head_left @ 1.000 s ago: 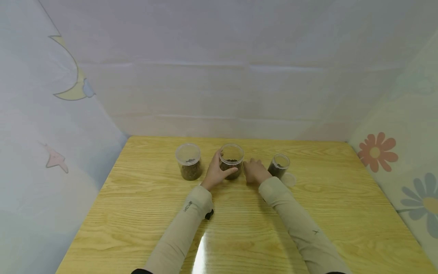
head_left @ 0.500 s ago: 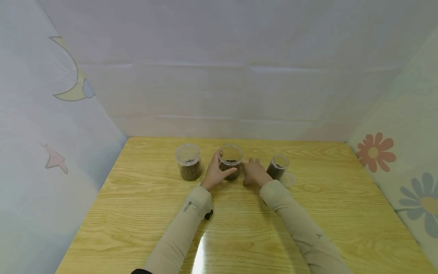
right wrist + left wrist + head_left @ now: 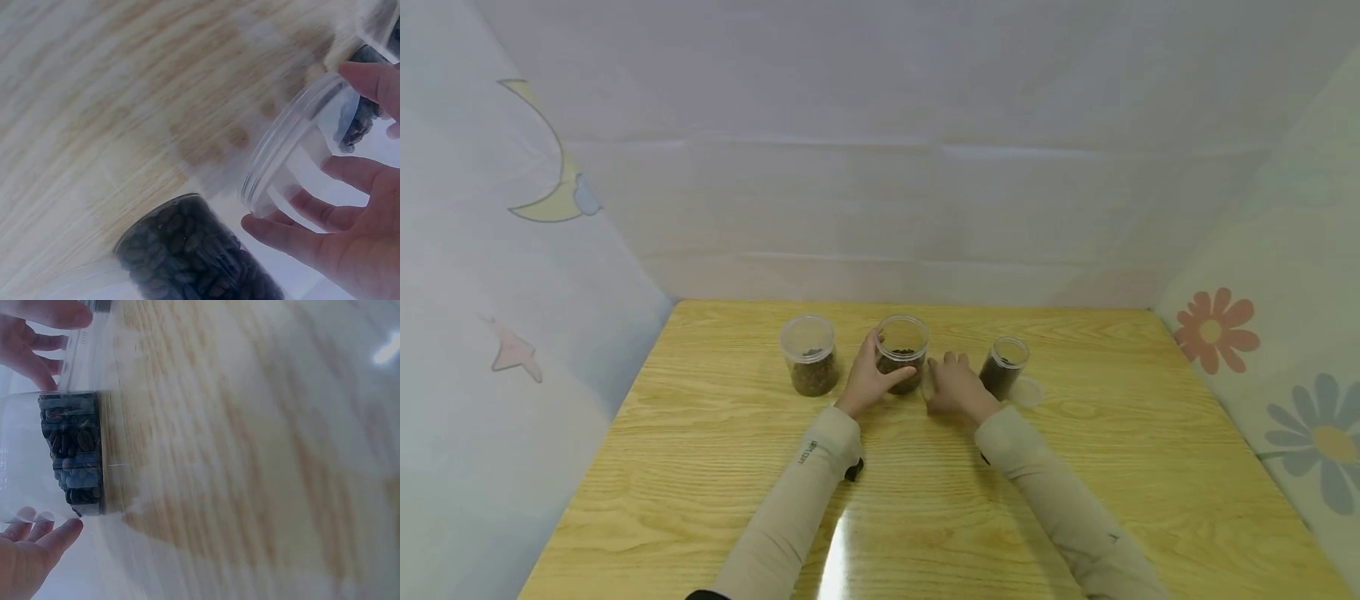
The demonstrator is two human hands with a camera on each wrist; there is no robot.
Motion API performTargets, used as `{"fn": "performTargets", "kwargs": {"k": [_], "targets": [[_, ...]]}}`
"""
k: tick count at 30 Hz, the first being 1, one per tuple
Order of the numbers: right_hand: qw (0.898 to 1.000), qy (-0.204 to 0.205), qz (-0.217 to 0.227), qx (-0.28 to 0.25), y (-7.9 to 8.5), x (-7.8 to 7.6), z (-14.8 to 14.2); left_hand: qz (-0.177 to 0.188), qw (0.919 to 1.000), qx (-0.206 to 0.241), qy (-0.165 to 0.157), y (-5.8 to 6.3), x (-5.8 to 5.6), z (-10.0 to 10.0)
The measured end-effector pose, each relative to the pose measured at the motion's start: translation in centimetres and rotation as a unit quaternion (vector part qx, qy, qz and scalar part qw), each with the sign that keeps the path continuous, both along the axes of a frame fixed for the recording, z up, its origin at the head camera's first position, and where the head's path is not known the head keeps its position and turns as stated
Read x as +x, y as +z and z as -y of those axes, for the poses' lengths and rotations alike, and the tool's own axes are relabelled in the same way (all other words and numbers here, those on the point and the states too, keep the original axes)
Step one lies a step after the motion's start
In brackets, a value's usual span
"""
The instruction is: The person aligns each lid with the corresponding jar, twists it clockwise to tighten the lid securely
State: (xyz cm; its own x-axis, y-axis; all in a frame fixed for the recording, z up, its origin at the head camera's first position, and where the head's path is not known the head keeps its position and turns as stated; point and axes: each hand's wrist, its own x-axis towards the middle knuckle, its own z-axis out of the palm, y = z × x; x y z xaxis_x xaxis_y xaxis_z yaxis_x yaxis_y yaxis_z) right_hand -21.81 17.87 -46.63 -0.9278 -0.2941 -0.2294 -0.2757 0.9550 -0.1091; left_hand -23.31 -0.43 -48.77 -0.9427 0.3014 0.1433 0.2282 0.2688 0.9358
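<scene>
A clear round jar (image 3: pixel 902 354), partly filled with dark beans, stands upright in the middle of the back of the table. My left hand (image 3: pixel 867 379) grips it from the left, thumb across the front and fingers toward the far side; some of those fingers show against its wall in the left wrist view. My right hand (image 3: pixel 955 385), just right of this jar, holds a clear round lid (image 3: pixel 290 134) tilted up on edge, close to the tabletop. A narrower jar (image 3: pixel 194 250) of dark beans stands right beside the right hand.
To the left stands another wide clear jar (image 3: pixel 809 358) with dark contents. A second clear lid (image 3: pixel 1028 392) lies flat by the narrow jar. All are on a wood-grain table (image 3: pixel 895 500), with printed sheeting (image 3: pixel 880 192) on the walls behind and beside it.
My right hand has turned and shifted slightly toward me, and the lid's edge now shows between it and the middle jar. My left hand keeps its grip; the view has drifted a little.
</scene>
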Motion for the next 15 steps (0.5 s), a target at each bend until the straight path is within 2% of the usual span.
{"fn": "performTargets", "kwargs": {"k": [12,15], "targets": [[0.999,0.012,-0.020,-0.032,1.1,1.8,-0.3,-0.019,0.9997,-0.015,-0.005,-0.1,0.3,0.1],[0.999,0.012,-0.024,-0.046,1.5,2.3,-0.4,-0.012,0.9998,-0.019,-0.003,0.0,0.5,0.2]]}}
